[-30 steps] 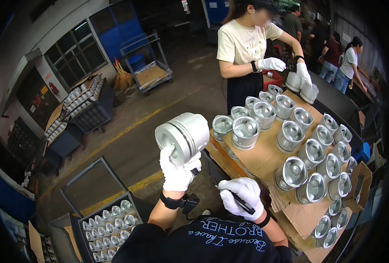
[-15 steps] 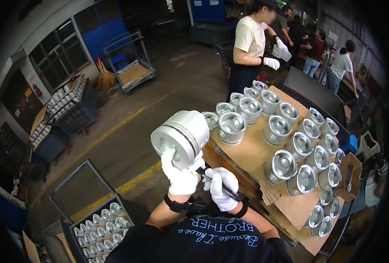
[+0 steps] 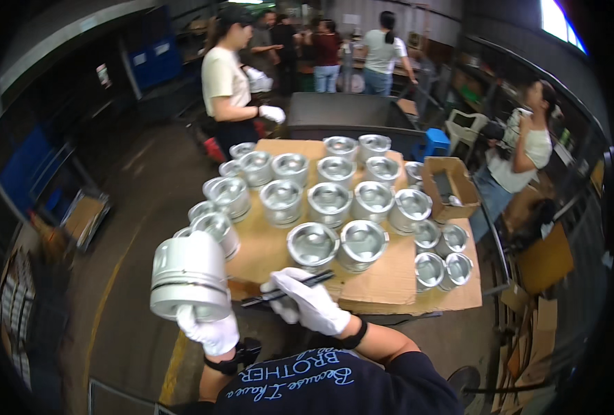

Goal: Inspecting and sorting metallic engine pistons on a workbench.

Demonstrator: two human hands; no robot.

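At the left, my gloved left hand (image 3: 210,332) grips a large silver-white piston (image 3: 191,273) from below, and it is held up with its ringed end down. My gloved right hand (image 3: 310,302) is closed around a slim black pen-like tool (image 3: 286,290), whose exact kind I cannot make out. That tool lies slanted across the fingers, just in front of the near edge of a cardboard sheet (image 3: 252,242). On the cardboard stand several silver pistons (image 3: 312,244), hollow ends up. The held piston is nearest to the row at the stack's left edge.
An open cardboard box (image 3: 452,188) stands at the stack's right, beside smaller pistons (image 3: 429,270). Beyond the stack are a dark metal bin (image 3: 348,114) and a blue stool (image 3: 433,143). A gloved co-worker (image 3: 231,90) stands at the far left, another person (image 3: 521,152) at the right.
My view has swung right, toward the cardboard stack. The piston in my left hand has turned from tilted to nearly upright. My right hand with the black tool has moved apart from it.
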